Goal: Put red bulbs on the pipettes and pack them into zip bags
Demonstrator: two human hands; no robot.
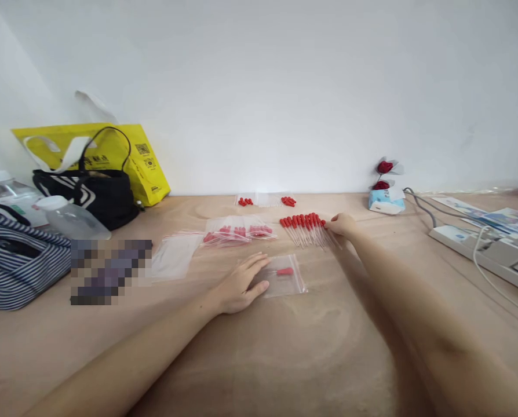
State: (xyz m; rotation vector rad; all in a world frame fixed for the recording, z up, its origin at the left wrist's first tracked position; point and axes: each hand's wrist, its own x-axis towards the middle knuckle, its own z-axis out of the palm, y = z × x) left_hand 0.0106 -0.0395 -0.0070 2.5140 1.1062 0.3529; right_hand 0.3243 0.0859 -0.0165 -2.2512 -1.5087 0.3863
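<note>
Flat on the left end of a clear zip bag (292, 285) lies my left hand (242, 284), fingers stretched out and open. One dropper (285, 271) with a red rubber bulb shows inside that bag; its left end is by my fingers. My right hand (341, 225) reaches out to the right end of a row of droppers (305, 222), red bulbs away from me and clear tubes toward me. Its fingers are closed at the red bulb of the rightmost dropper (324, 223); the fingertips are partly hidden.
Filled zip bags (224, 233) with red bulbs lie behind my left hand, flat bags (175, 255) left of them. Two bags with red bulbs (288, 201) lie by the wall. A power strip (485, 246) is right; a yellow bag (148, 174) and bottle (74, 217) are left.
</note>
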